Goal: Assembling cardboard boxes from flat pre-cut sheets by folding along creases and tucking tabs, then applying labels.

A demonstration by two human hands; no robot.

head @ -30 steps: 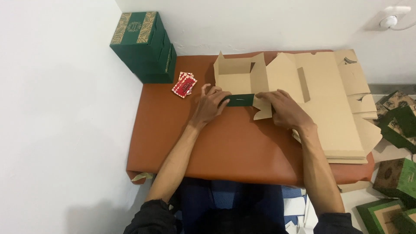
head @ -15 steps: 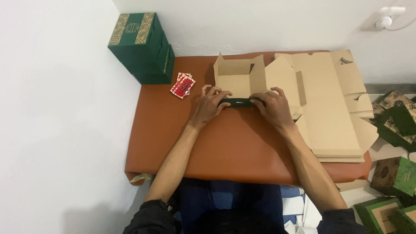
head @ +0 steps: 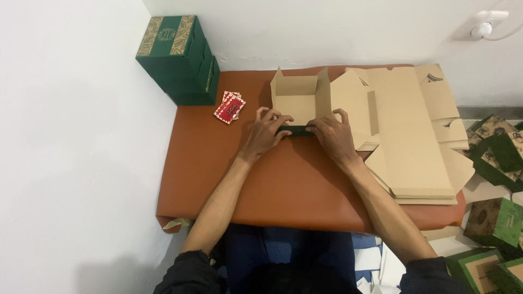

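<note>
- A half-folded cardboard box [head: 298, 97], brown inside and dark green outside, sits open on an orange-brown padded table [head: 272, 185], seen from above by the person working at it.
- The left hand [head: 266, 132] rests at the box's near edge, fingers curled over the dark green front flap, pressing it down.
- The right hand [head: 333, 136] grips the same flap from the box's other side, fingers bent over it; the two hands almost meet.
- Just right of the box, touching it, lies a stack of flat unfolded cardboard blanks [head: 406, 136], spreading to the table's right edge.
- Left of the box, near it, lies a small fan of red patterned cards [head: 230, 106].
- Further left of the box, at the table's back corner by the white wall, stands a stack of finished green boxes [head: 177, 57] with gold-patterned tops.
- Far right of the box, off the table on the floor, lie more green boxes [head: 493, 218] and lids.
</note>
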